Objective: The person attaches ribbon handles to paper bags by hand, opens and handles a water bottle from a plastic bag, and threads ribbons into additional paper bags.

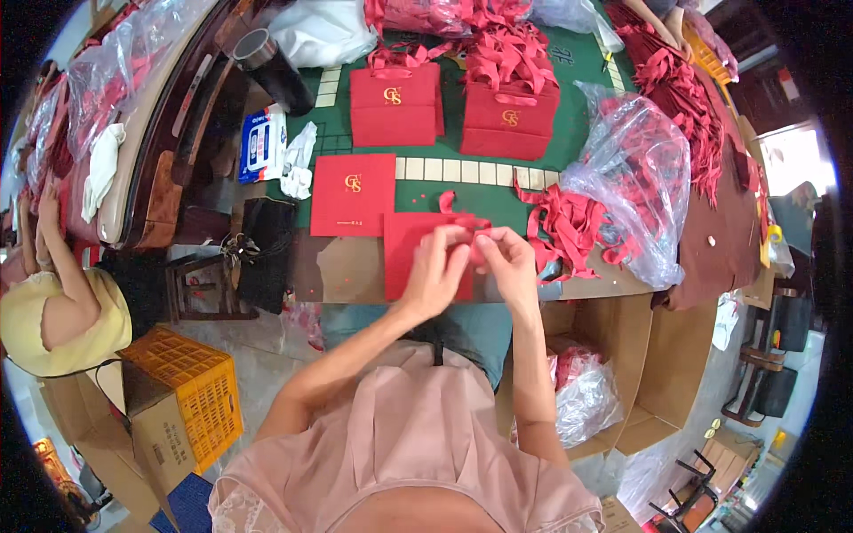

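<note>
Right in front of me a red paper gift bag (402,258) lies flat at the table's near edge. Above its top half, my left hand (434,271) and my right hand (508,266) meet, fingertips pinched closed around a red ribbon, partly hidden and blurred by motion. One loop of red ribbon (447,202) sticks up past the bag's far edge. Beside it on the left is another flat red bag (353,197) with a gold emblem. Loose red ribbons (570,224) are heaped close to my right hand.
Two groups of upright red gift bags (391,120) (508,129) stand farther back. A clear plastic bag (635,155) lies right, by bundled red ribbons (680,115). A black tumbler (274,71) and wipes pack (263,145) sit left. Cardboard boxes (662,364) stand below. Other people work nearby.
</note>
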The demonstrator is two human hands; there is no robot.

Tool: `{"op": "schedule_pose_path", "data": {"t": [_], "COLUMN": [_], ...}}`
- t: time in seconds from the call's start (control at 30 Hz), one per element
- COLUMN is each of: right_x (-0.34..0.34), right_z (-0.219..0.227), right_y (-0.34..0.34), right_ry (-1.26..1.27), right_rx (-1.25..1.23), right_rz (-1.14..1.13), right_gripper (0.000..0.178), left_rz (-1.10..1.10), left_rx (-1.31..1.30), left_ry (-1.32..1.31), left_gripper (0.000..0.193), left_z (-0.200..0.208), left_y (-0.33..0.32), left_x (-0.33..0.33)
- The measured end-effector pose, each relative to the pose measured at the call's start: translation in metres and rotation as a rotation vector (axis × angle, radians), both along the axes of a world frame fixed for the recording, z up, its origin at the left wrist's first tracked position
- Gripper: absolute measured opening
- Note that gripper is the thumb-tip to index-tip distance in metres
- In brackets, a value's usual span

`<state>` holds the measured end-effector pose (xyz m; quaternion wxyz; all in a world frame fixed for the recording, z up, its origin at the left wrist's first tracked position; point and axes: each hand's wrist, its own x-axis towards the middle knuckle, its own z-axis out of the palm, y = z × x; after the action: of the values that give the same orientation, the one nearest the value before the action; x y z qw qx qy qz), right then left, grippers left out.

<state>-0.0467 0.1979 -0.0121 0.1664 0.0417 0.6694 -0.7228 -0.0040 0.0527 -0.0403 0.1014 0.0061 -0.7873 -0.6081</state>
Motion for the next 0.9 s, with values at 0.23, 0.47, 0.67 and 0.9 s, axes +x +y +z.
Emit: {"op": "schedule_pose_path", "data": {"t": [0.23,0.47,0.67,0.9], "right_x": [-0.007,-0.003,0.013,0.041], "right_z": [0.006,-0.023,0.016,0.037], "right_y": [0.0,0.011,-0.001,-0.018], "right_ry": [0.001,0.176,0.592,0.706], "right_rx": [-0.098,0.29,0.799,0.535], "right_rz": [-0.06,-0.017,-0.123,0.414], "right_gripper": [0.008,0.01,0.028,0.026], "left_rz": [-0.224,-0.213,-0.209,-0.201], "left_rx": [0.218,0.147,0.155,0.616], "left_ry": [-0.241,-0.364,-0.416,-0.582], "left_gripper": [0.028,0.012,0.018,0.03], "left_z": [0.007,-0.004,-0.008,-0.001], "left_y": [0.002,-0.031,-0.051,-0.058], "left_x": [0.034,0.052,0.048,0.037]}}
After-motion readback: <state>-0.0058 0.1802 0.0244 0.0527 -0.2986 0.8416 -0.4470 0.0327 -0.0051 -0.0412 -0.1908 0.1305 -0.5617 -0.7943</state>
